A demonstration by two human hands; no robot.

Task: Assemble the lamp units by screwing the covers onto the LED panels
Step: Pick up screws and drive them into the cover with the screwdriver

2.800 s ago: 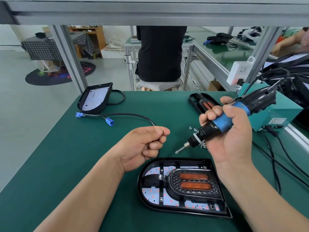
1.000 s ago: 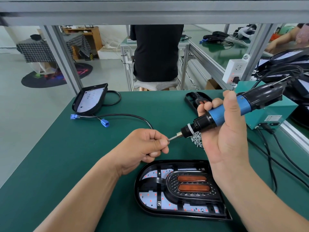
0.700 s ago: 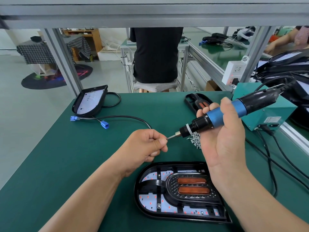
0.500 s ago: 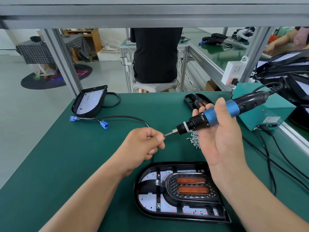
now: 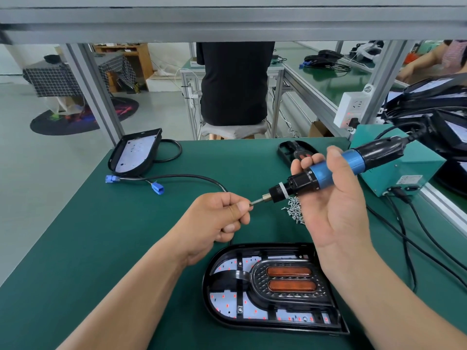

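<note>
A black lamp unit [image 5: 273, 289] lies on the green mat in front of me, its cover with two orange lenses sitting over the white LED panel. Above it my right hand [image 5: 331, 213] grips a blue and black electric screwdriver [image 5: 336, 170], tilted with its bit pointing left. My left hand [image 5: 217, 221] pinches something small at the bit's tip, hidden between thumb and finger. A pile of small silver screws [image 5: 294, 209] lies on the mat behind the right hand.
A second LED panel [image 5: 135, 154] with a black cable and blue connectors [image 5: 158, 189] lies at the far left. A spare black cover [image 5: 294, 151] sits at the back, a teal power box [image 5: 401, 170] with cables at the right. A person sits beyond the bench.
My left hand came up to the screwdriver's bit and now pinches at its tip. The right hand lowered and shifted the screwdriver slightly left.
</note>
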